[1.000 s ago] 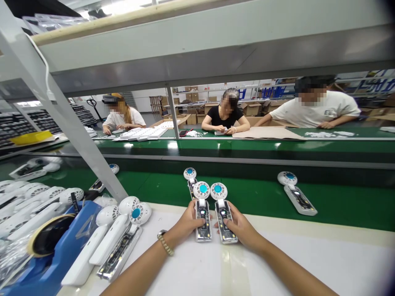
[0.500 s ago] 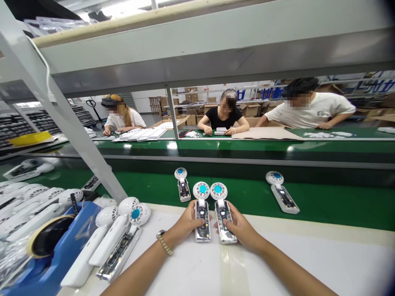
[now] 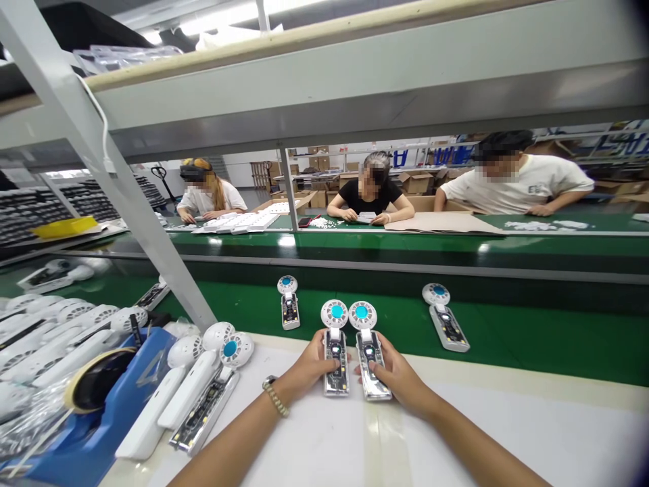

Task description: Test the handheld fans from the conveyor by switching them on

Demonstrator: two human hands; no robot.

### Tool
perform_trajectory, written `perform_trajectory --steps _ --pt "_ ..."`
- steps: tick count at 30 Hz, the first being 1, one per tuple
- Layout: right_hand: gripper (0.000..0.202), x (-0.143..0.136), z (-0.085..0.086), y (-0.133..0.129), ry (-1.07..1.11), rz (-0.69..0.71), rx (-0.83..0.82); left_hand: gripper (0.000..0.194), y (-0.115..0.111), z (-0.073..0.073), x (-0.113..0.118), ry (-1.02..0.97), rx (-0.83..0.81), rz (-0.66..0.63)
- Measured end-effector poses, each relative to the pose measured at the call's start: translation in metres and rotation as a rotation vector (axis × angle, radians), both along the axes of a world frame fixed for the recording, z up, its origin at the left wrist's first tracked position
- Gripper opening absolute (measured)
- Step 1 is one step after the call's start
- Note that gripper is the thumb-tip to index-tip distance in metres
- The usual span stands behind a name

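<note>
Two white devices with round vented heads, blue centres and clear bodies over circuit boards are held side by side above the white work surface (image 3: 507, 419). My left hand (image 3: 310, 368) is wrapped round the left device (image 3: 335, 375), its thumb on the body. Around the right device (image 3: 374, 382) my right hand (image 3: 403, 379) is closed, thumb also on the body. The two round heads nearly touch. Three similar devices lie on the table to the left, one of them with its circuit board (image 3: 205, 409) showing.
On the green belt (image 3: 355, 291) lie a nearer device (image 3: 290, 308) and another at the right (image 3: 449, 328). A blue tape dispenser (image 3: 101, 419) and many white devices (image 3: 65, 325) fill the left. A slanted metal post (image 3: 136, 203) rises there. Three people sit across the belt.
The devices on the belt have shifted left relative to the table, while the background has slid slightly right in view. Both hands keep their holds.
</note>
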State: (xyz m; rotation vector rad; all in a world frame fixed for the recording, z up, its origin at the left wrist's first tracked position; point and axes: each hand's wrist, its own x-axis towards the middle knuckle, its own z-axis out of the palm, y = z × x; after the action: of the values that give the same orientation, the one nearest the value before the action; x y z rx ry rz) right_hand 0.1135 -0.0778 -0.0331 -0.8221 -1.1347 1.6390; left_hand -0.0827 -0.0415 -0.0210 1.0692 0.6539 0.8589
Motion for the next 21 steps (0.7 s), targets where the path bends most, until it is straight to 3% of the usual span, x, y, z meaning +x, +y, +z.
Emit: perform_trajectory --steps 8,12,14,16,18,21 --pt "0.071 -0.010 0.008 -0.018 0.084 -0.031 -0.033 0.076 -0.020 0.011 0.000 -0.061 0.012 0.013" --pt "0.039 -0.029 0.020 -0.033 0.267 0.057 -0.276 0.052 -0.041 0.016 -0.012 0.049 -0.117 0.074" --pt "0.045 -0.045 0.025 -0.037 0.282 0.097 -0.426 0.051 -0.048 0.018 -0.027 0.264 -0.170 0.125" --pt "0.061 -0.064 0.028 -0.037 0.156 0.111 -0.521 0.048 -0.052 0.023 -0.046 0.516 -0.028 0.196" --pt "0.067 -0.084 0.030 -0.036 -0.010 0.093 -0.526 0.041 -0.053 0.034 -0.067 0.779 0.222 0.304" --pt "0.055 -0.108 0.033 -0.032 -0.143 0.079 -0.255 0.040 -0.049 0.060 -0.093 1.131 0.547 0.542"
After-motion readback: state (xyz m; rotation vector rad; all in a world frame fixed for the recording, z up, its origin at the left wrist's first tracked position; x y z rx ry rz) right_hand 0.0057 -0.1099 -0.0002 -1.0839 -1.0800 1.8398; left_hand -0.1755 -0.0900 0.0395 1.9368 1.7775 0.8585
